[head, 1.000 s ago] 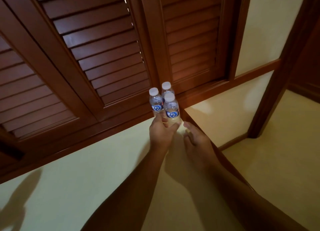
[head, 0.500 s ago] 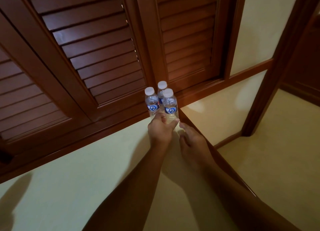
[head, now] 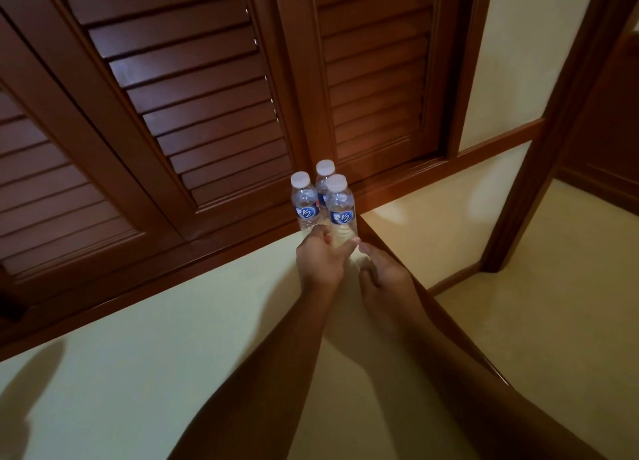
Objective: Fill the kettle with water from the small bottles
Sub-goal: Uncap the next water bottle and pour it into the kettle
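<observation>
Three small bottles stand bunched together just below the louvred doors, at the foot of the post between the middle and right panels. Each has one white cap, three in all, and two blue labels face the camera. Two bottles sit side by side in front, with the third tucked behind and between them, nearer the doors.

Two bare hands reach up from below the doors. The left hand is wrapped round the lower parts of the cluster, fingers curled at the left bottle and thumb lying across the base of the right one. The right hand sits just beside it on the side away from the doors' left panel. Its fingers are loosely bent and one fingertip is close to the left thumb. Whether it touches or supports a bottle cannot be told.

All three bottles are upright, long axes roughly parallel, caps pointing up toward the doors. A pale surface spreads below the doors under both forearms; whether the bottles rest on it is unclear.
</observation>
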Tool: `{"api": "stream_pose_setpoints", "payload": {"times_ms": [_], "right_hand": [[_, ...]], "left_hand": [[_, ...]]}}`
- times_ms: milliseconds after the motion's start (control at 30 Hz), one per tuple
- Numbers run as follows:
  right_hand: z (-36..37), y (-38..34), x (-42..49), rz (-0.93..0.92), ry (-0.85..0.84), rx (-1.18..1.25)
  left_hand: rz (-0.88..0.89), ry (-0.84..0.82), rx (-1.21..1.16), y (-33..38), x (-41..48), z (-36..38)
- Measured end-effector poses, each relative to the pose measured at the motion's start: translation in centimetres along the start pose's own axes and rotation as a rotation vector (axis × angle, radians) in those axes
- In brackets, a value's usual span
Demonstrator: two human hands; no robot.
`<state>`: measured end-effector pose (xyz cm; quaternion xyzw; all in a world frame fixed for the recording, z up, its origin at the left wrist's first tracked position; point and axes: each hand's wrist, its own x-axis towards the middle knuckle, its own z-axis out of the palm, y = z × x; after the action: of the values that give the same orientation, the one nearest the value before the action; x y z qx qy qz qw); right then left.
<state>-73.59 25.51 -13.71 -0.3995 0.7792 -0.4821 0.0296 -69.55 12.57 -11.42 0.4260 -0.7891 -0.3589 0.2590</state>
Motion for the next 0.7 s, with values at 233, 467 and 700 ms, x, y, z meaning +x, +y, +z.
{"api": "stream_pose_setpoints", "payload": {"times_ms": [233, 467, 700], "right_hand": [[0.0, -0.3, 0.1, 0.094, -0.064, 0.011], [0.3, -2.1, -2.0, -0.135, -0.199, -0.126], [5.7, -9.8, -7.6, -0.417, -0.424, 0.033]], "left_hand": [[-0.008, 0.012, -0.001, -1.3, -2.1, -1.8], [0.102, -0.006, -0.122, -4.8, -10.0, -9.4], [0.041, 0.151, 0.039, -11.5, -17.5, -19.0]]}}
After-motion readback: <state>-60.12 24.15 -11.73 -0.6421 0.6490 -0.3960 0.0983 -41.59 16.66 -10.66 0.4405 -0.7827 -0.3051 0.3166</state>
